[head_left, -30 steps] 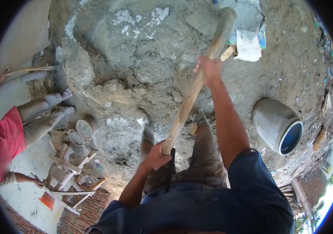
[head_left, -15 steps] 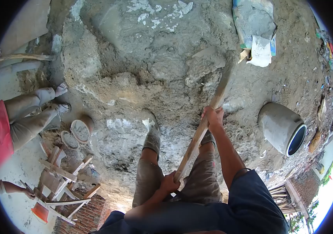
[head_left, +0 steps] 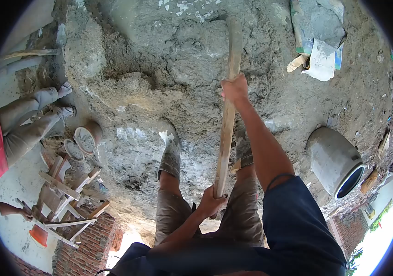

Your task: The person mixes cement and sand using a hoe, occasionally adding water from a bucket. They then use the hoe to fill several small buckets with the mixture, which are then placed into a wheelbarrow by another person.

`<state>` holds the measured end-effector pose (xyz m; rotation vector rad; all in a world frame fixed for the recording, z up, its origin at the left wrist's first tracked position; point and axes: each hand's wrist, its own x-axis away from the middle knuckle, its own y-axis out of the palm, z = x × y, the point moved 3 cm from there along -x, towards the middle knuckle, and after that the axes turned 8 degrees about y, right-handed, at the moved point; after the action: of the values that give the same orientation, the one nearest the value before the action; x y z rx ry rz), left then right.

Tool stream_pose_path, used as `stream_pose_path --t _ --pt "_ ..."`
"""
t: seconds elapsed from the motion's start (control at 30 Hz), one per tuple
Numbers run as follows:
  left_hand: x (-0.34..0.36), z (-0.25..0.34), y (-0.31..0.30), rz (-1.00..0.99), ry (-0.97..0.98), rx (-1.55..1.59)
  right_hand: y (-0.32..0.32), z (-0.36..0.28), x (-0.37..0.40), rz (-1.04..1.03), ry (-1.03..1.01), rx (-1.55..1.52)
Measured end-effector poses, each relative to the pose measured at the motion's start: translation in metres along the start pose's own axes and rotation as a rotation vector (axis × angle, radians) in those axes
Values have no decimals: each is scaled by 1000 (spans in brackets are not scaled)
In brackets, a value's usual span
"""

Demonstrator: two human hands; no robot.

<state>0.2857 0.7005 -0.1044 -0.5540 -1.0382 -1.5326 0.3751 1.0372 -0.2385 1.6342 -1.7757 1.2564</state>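
Both my hands are closed round the long wooden handle of a hoe (head_left: pixel 226 129), which runs nearly straight away from my body. My right hand (head_left: pixel 235 89) grips it farther out, with that arm stretched forward. Close to my thighs, my left hand (head_left: pixel 211 201) wraps the near end. The handle's far end reaches wet grey mortar (head_left: pixel 187 69); the blade cannot be made out there. My boots (head_left: pixel 170 149) stand on mortar-smeared ground, either side of the handle's line.
To the right lies a grey jar-shaped vessel (head_left: pixel 334 161), near a torn cement bag (head_left: pixel 318 32). On the left are buckets (head_left: pixel 87 138), a wooden frame (head_left: pixel 63 191) and another person (head_left: pixel 26 119) in a red garment, whose hand (head_left: pixel 24 211) is by the frame.
The hoe handle has swung from a rightward slant to nearly straight ahead. My right hand has moved forward and left. The blade, partly visible before at the mortar, no longer shows clearly.
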Motion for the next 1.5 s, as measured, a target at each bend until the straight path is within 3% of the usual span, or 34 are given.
stream_pose_path --t 0.03,0.1,0.17,0.2,0.3,0.37,0.43,0.5,0.53,0.6,0.63,0.67,0.7,0.8,0.9,0.97,1.0,1.03,1.1,1.17,1.2,1.27,1.33,1.4,1.5 --pt "12 -3 3 44 11 -44 -6 3 15 -15 -15 -44" --pt "41 -12 6 -73 -95 -169 -25 11 62 -2 10 -46" --pt "83 -42 9 -132 -50 -265 -37 33 107 -4 80 -190" --pt "101 -64 10 -165 -149 -239 -44 35 128 15 95 -203" --pt "93 -50 18 -196 -108 -190 -65 -17 157 -6 34 -250" --pt "26 -28 8 -60 205 -394 -70 -69 127 29 -132 -276" --pt "-61 33 -16 18 292 -368 -60 -121 71 13 -280 -229" --pt "-104 86 -31 45 183 -170 -30 -148 11 -32 -303 -196" --pt "-96 85 -25 83 137 -137 -11 -147 -11 -55 -256 -196" --pt "-58 61 -4 151 77 -93 25 -77 -54 -121 -13 65" --pt "-39 55 10 148 -14 -27 30 -59 -46 -134 11 74" --pt "-24 27 13 109 43 -45 29 -46 -23 -143 30 84" --pt "-3 31 21 90 -46 75 21 -38 4 -146 36 23" --pt "62 -27 30 -44 -142 -138 -9 -11 79 -117 80 -35" --pt "93 -27 37 -95 -110 -126 -30 -30 144 -85 2 -97" --pt "63 -29 26 -39 -28 -190 -36 -82 145 -74 -57 -109" --pt "27 -25 17 27 121 -147 -36 -112 137 -73 -114 -128" --pt "-9 28 4 118 302 -327 -29 -143 121 -72 -222 -157" --pt "-81 81 -21 138 350 -167 -1 -198 68 -198 -348 -152" --pt "-110 117 -27 137 246 -3 38 -219 12 -203 -309 -10" --pt "-105 108 -13 161 225 123 56 -210 -10 -244 -276 64" --pt "-82 82 35 224 137 350 96 -124 -63 -170 -248 349" --pt "-46 86 83 243 -6 465 75 -77 -46 -265 -184 535" --pt "-18 66 104 150 -42 391 26 -68 -1 -425 29 275" --pt "44 35 125 37 -83 106 -38 -58 61 -318 89 58"
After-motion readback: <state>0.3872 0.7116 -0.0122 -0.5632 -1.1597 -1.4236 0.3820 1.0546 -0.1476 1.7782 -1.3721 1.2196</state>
